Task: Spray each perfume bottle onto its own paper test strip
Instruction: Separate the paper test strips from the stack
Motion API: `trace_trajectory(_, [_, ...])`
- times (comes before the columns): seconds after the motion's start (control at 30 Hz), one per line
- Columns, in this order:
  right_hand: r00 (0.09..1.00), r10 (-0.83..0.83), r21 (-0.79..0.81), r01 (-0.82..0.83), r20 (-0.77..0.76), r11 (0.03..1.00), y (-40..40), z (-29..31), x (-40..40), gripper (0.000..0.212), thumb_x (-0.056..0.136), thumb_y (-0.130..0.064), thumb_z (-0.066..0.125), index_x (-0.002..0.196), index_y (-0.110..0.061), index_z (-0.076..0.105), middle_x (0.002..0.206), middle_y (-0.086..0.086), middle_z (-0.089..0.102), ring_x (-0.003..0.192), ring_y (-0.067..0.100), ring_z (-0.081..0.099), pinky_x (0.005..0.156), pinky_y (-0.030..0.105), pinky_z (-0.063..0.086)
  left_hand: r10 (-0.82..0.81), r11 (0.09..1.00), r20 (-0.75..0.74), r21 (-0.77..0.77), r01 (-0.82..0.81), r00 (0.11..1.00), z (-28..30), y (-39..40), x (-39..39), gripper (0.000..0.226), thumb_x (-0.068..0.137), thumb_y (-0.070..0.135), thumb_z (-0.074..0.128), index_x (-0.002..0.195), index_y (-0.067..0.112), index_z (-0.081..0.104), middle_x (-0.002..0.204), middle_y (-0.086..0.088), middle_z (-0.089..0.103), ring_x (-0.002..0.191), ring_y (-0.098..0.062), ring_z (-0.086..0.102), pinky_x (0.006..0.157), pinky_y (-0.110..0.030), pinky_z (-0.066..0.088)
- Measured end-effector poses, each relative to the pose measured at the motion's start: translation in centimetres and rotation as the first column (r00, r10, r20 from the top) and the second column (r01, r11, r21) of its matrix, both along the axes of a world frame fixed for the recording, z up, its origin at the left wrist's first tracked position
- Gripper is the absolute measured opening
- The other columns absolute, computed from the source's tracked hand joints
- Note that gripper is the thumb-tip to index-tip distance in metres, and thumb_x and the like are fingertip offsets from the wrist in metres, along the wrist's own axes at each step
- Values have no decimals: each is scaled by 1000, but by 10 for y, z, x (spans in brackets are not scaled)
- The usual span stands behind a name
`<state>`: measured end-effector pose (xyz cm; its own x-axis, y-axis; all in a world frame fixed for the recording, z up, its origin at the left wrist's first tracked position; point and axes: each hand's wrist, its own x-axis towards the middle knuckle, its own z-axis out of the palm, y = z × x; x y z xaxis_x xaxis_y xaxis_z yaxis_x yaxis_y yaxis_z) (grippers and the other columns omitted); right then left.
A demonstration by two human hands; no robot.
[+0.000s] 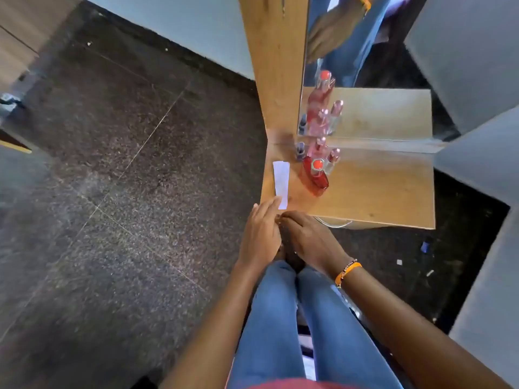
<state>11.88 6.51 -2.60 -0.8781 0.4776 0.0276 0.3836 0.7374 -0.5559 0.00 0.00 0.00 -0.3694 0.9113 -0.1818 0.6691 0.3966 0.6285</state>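
I see both hands at the near left corner of the pale wooden worktop (379, 192). My left hand (262, 234) lies flat with straight fingers, its tips touching the near end of the white rectangular paper test strip (281, 183), which lies along the worktop's left edge. My right hand (309, 238) has its fingers curled toward the left one; I cannot tell whether it holds anything. The tall red glass perfume bottle with the round red cap (316, 175) stands just beside the strip, with 2 pink-capped clear bottles (327, 157) and a small blue bottle (300, 151) behind it, against the mirror (379, 113).

The strip sits so close to the edge that I judge a careless nudge could slide it to the floor. Reaching past the red bottle could topple the crowded group.

I can read no brand, label or writing.
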Motion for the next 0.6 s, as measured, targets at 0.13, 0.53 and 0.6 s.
trace_trajectory(0.13, [998, -70, 45, 70, -3, 997, 8, -21, -26, 26, 71, 13, 59, 93, 1, 62, 90, 17, 62, 76, 36, 57, 55, 42, 50, 123, 992, 49, 24, -125, 991, -22, 15, -25, 51, 80, -6, 36, 124, 8, 56, 121, -10, 59, 111, -25, 53, 97, -35, 43])
trace_trajectory(0.53, [806, -561, -131, 545, -190, 828, 23, -75, -57, 21, 82, -16, 64, 99, -3, 60, 100, 15, 58, 77, 31, 58, 66, 33, 41, 188, 956, 27, 226, -189, 982, -87, 34, -36, 32, 87, 3, 47, 114, 10, 64, 106, -4, 62, 99, -21, 56, 86, -36, 49])
trace_trajectory(0.6, [788, -584, -134, 569, -195, 812, 23, -77, -59, 22, 80, -18, 66, 98, -6, 60, 96, 11, 59, 77, 28, 58, 66, 33, 42, 198, 947, 14, 255, -195, 980, -91, 36, -33, 33, 87, 4, 47, 115, 12, 64, 105, -3, 61, 98, -20, 54, 86, -33, 47])
